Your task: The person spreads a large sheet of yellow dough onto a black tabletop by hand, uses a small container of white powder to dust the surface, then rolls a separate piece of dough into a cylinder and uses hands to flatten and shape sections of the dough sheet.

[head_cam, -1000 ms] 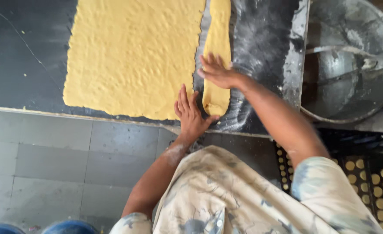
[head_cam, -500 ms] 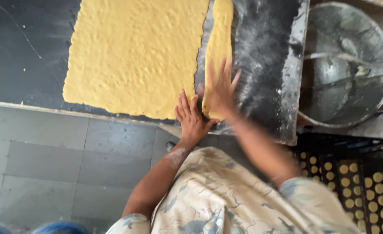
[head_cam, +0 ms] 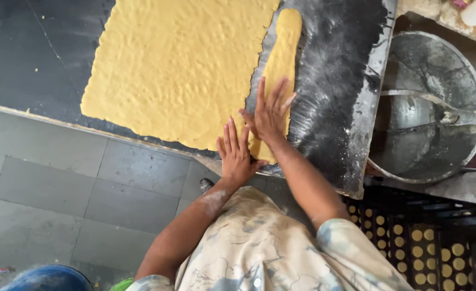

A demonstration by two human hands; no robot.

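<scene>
Quick count from over the dough table

Two pieces of yellow dough: one big flat sheet (head_cam: 178, 70) and one long roll (head_cam: 281, 64) right beside it, both on the one dark worktop (head_cam: 33, 59). Two hands on it, left hand (head_cam: 237, 155) and right hand (head_cam: 270, 114), five fingers spread on each. One big round metal bowl (head_cam: 432, 108) with one bar across it. One black crate (head_cam: 437, 242) full of small round yellow pieces, way too many to count and partly hidden. One blue tub rim (head_cam: 49, 277) at the bottom edge.
</scene>
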